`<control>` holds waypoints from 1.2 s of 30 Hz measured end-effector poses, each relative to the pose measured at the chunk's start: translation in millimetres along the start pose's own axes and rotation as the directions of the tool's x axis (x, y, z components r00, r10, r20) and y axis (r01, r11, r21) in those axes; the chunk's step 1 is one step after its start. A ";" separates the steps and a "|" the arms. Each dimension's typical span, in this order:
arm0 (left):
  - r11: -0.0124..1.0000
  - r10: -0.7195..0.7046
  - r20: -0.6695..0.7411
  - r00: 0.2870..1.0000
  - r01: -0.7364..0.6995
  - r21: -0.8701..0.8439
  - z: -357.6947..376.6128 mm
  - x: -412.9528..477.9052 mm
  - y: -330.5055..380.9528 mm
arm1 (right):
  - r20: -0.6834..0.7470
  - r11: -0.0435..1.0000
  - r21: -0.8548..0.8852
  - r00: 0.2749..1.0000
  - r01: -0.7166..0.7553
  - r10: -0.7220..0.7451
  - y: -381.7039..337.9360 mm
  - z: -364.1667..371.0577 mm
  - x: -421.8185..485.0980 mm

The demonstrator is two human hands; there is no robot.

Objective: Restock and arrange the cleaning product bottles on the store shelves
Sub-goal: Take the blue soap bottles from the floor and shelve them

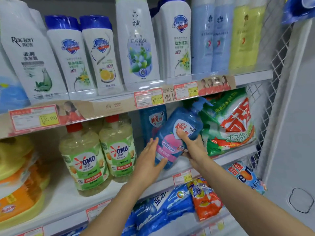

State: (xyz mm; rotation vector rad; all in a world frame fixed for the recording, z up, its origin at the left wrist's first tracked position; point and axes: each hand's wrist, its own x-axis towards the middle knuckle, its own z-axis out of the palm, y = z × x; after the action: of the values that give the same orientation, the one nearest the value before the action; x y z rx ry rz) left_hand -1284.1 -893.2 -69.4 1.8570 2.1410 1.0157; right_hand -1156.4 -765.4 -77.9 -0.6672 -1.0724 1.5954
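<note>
While the blue pump bottle [170, 143] is held tilted, its pump head leaning right and up towards the price rail [148, 99], we judge the step in hand to be placing it on the middle shelf [64, 193]. It sits in the gap between a matching blue bottle [153, 121], upright at the back, and the green detergent bag [230, 126] on the right. Whether its base touches the shelf we cannot tell.

The right hand [192, 147] has the grip: fingers curled round the bottle's lower right side, thumb pressed on the front label. The left hand [150, 157] lies with fingers straight against the lower left side, steadying and not clasping.

In our judgement the next move calls for turning the bottle upright, label forward, and seating it in front of its match, with the pump kept clear of the rail. We note one risk: the bag leans close by and could be nudged.
</note>
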 end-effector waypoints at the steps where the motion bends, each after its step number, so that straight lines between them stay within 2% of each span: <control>1: 1.000 -0.015 -0.008 1.000 0.015 0.003 3.8 1.6 -2.7 | 0.001 0.999 -0.036 1.000 0.010 -0.010 2.3 2.3 5.6; 5: 0.995 -0.099 -0.037 0.994 0.098 -0.030 17.4 7.3 -13.6 | 0.086 0.965 -0.242 0.993 0.100 -0.081 0.8 17.8 24.9; 9: 0.984 -0.176 -0.017 0.984 0.177 0.024 30.3 7.2 -20.8 | 0.201 0.915 -0.349 0.970 0.201 -0.137 8.1 25.7 40.0; 12: 0.979 -0.203 -0.015 0.979 0.203 -0.001 36.6 9.6 -21.9 | 0.265 0.835 -0.482 0.952 0.267 -0.151 9.5 34.6 43.3; 14: 0.976 -0.217 -0.011 0.976 0.217 -0.021 38.0 10.2 -24.6 | 0.288 0.809 -0.519 0.948 0.276 -0.138 10.9 38.9 49.0; 19: 0.976 -0.217 0.004 0.976 0.217 -0.026 36.3 5.4 -29.7 | 0.339 0.823 -0.504 0.937 0.261 -0.089 8.9 41.5 52.7; 21: 0.986 -0.165 -0.018 0.986 0.165 0.039 40.1 -3.0 -27.8 | 0.403 0.817 -0.500 0.912 0.288 -0.075 2.5 37.0 38.1; 23: 0.982 -0.074 -0.012 0.997 0.074 0.175 49.9 -18.9 -19.9 | 0.412 0.798 -0.517 0.907 0.311 -0.087 -2.9 20.9 15.2; 26: 0.884 0.000 0.048 0.999 -0.022 0.466 72.3 -44.2 -10.2 | 0.342 0.732 -0.606 0.933 0.311 -0.113 2.0 -37.0 -26.1; 28: 0.804 0.014 0.051 0.999 -0.042 0.593 84.0 -51.6 -11.2 | 0.359 0.674 -0.687 0.933 0.270 -0.007 16.2 -90.0 -55.4; 29: 0.780 0.020 0.037 0.999 -0.039 0.625 86.9 -52.6 -11.7 | 0.381 0.610 -0.751 0.920 0.251 0.091 25.0 -115.5 -70.0; 30: 0.772 0.025 0.010 1.000 -0.026 0.635 89.0 -53.4 -13.6 | 0.394 0.502 -0.833 0.887 0.233 0.241 34.1 -138.0 -84.4; 32: 0.762 0.026 -0.007 1.000 -0.015 0.648 91.8 -55.0 -14.5 | 0.309 0.231 -0.950 0.743 0.210 0.594 57.7 -177.1 -111.2; 33: 0.756 0.012 0.002 1.000 -0.011 0.654 94.1 -56.3 -14.6 | 0.235 0.123 -0.970 0.664 0.211 0.710 72.6 -195.2 -122.3; 34: 0.753 0.005 0.008 1.000 -0.009 0.658 95.3 -56.5 -13.3 | 0.182 0.060 -0.975 0.607 0.216 0.773 87.4 -208.8 -130.7; 35: 0.751 0.005 0.001 1.000 -0.005 0.660 95.1 -56.5 -11.0 | 0.166 0.045 -0.975 0.585 0.216 0.793 100.6 -217.8 -137.3; 36: 0.754 0.008 -0.010 1.000 0.001 0.657 95.9 -56.8 -11.0 | 0.170 0.054 -0.977 0.600 0.207 0.782 112.0 -223.3 -141.3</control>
State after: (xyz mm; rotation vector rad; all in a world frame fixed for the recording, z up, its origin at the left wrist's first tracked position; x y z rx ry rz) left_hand -1231.3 -907.3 -167.1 2.0994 2.7425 0.2456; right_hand -977.3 -836.9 -290.6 -1.2918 -3.0126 1.2515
